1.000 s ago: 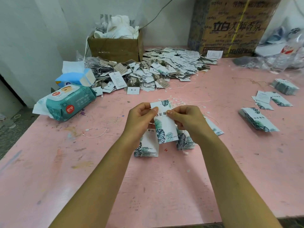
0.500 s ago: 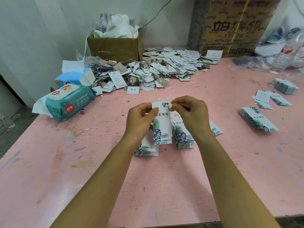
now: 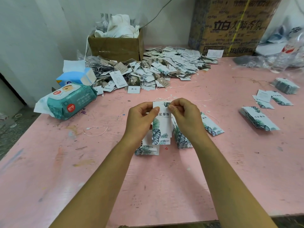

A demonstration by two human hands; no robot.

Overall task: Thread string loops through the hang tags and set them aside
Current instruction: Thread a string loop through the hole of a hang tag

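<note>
Now both hands pinch hang tag (image 3: 162,124) (upright).

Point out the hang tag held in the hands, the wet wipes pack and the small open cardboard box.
hang tag (image 3: 160,129): head view, on its printed front, lower half.
wet wipes pack (image 3: 69,102): head view, on its teal top face.
small cardboard box (image 3: 115,46): head view, on its brown front wall.

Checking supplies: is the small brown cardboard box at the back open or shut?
Open: crumpled white material bulges above the rim of the small brown cardboard box; no flaps cover it.
</note>
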